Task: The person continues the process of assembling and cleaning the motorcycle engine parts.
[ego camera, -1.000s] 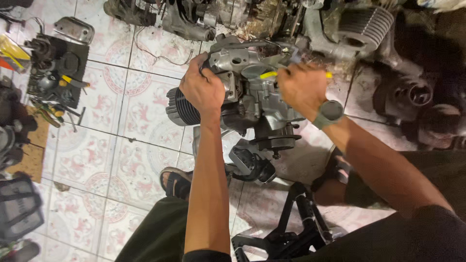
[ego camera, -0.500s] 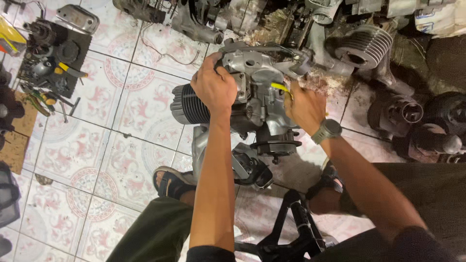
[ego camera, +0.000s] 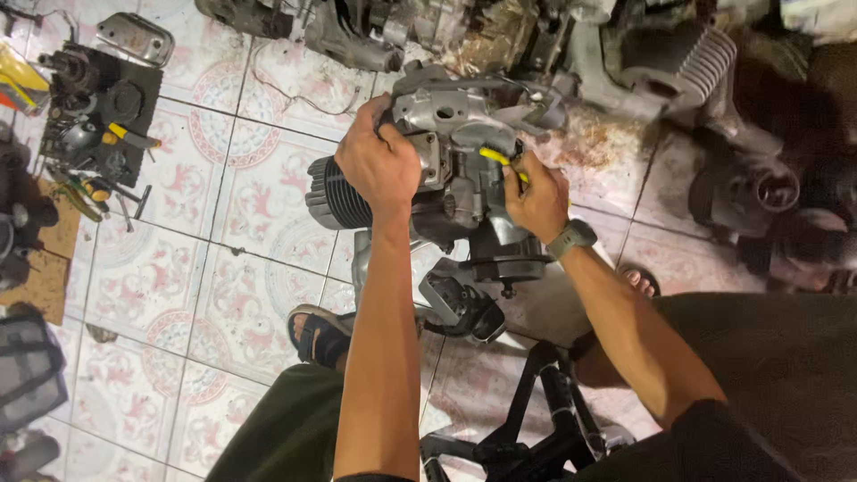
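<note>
At far left, a black tray [ego camera: 98,107] of small parts and yellow-handled tools [ego camera: 125,138] sits on the patterned tile floor [ego camera: 178,268], with a dark mesh basket [ego camera: 27,366] nearer along the same edge. Moving right, a sandalled foot [ego camera: 317,335] rests on the tiles beneath the work. At centre, the left hand [ego camera: 379,165] clamps over the near-left side of a small grey engine [ego camera: 455,152], its grip pressed together on the casing just above the black finned cylinder [ego camera: 335,196] that juts to the left. The engine is held up off the floor, above a black stand [ego camera: 536,419] that shows between the person's knees. To its right, the right hand [ego camera: 536,201], a grey watch [ego camera: 571,239] on its wrist, pinches a yellow-handled tool [ego camera: 495,159] against the engine's right side. Further right and farther off, a large grey finned cylinder [ego camera: 678,71] and other dark engine parts [ego camera: 759,196] lie heaped on the floor.
</note>
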